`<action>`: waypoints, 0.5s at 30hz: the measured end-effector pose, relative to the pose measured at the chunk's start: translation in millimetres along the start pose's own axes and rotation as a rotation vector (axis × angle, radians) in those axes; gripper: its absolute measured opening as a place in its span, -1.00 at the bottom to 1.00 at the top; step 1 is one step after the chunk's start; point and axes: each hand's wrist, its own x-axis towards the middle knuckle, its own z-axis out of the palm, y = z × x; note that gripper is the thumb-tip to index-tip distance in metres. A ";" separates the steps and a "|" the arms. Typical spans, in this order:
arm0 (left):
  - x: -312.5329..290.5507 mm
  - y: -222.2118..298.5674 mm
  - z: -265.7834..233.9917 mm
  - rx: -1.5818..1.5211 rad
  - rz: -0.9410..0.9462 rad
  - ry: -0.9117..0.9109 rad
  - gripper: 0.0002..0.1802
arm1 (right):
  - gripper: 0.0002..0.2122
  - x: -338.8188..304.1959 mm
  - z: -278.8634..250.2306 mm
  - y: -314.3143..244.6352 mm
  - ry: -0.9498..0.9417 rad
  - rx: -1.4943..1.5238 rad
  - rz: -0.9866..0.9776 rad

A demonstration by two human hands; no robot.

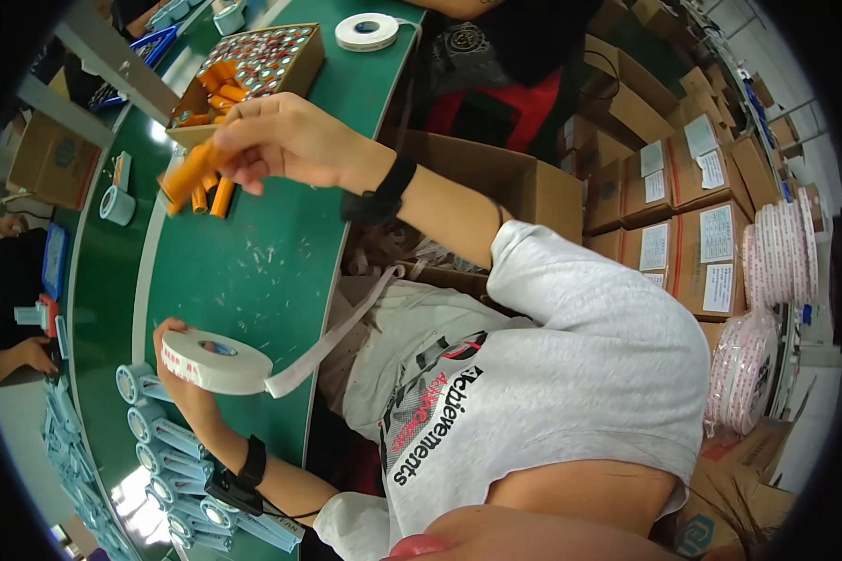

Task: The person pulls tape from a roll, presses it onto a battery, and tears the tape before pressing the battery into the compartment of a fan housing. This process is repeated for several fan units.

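My right hand (276, 145) is closed on an orange cylindrical battery (189, 176), blurred, just above the table near the open box. My left hand (173, 351) grips a roll of white tape (220, 363) by its far side, over the green table (253, 280). From the roll a loose strip (332, 341) runs up toward my lap. A few orange batteries (222, 198) lie on the table beneath my right hand. Next to them a cardboard box (304, 70) holds many batteries, most standing on end and some lying loose.
Light blue handheld fans (164, 458) are piled beside my left forearm. Another tape roll (366, 32) lies at the table's far end. A white-and-blue part (117, 206) sits beyond the table's ledge. People work across and beside me. Cardboard boxes (688, 234) are stacked at right.
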 end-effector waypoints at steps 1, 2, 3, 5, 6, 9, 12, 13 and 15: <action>1.5 -1.3 3.5 -0.007 0.001 -0.004 -0.61 | -0.76 -2.9 7.7 -7.0 0.004 0.266 -0.003; 2.4 -1.7 7.9 -0.024 0.032 -0.035 -0.61 | -0.75 -5.5 14.9 -14.3 0.005 0.533 -0.007; 1.8 -1.2 11.4 -0.040 0.061 -0.062 -0.60 | -0.75 -9.6 23.0 -24.6 0.005 0.531 -0.004; 0.0 -2.2 17.6 -0.056 0.084 -0.079 -0.60 | -0.75 -17.0 35.2 -37.6 -0.064 1.053 0.004; 0.7 -0.7 23.4 -0.066 0.084 -0.119 -0.60 | -0.75 -19.1 36.9 -36.4 -0.064 1.055 0.005; 2.3 0.1 31.3 -0.085 0.081 -0.191 -0.60 | -0.76 -21.7 40.9 -31.5 -0.145 0.941 -0.068; 2.8 1.3 31.3 -0.106 0.072 -0.181 -0.59 | -0.77 -24.8 42.4 -28.1 -0.218 0.827 -0.151; 2.0 2.6 30.7 -0.104 0.071 -0.185 -0.59 | -0.77 -26.0 42.7 -27.5 -0.241 0.787 -0.181; -0.5 5.6 28.6 -0.081 0.091 -0.153 -0.59 | -0.78 -28.0 43.2 -26.7 -0.285 0.704 -0.240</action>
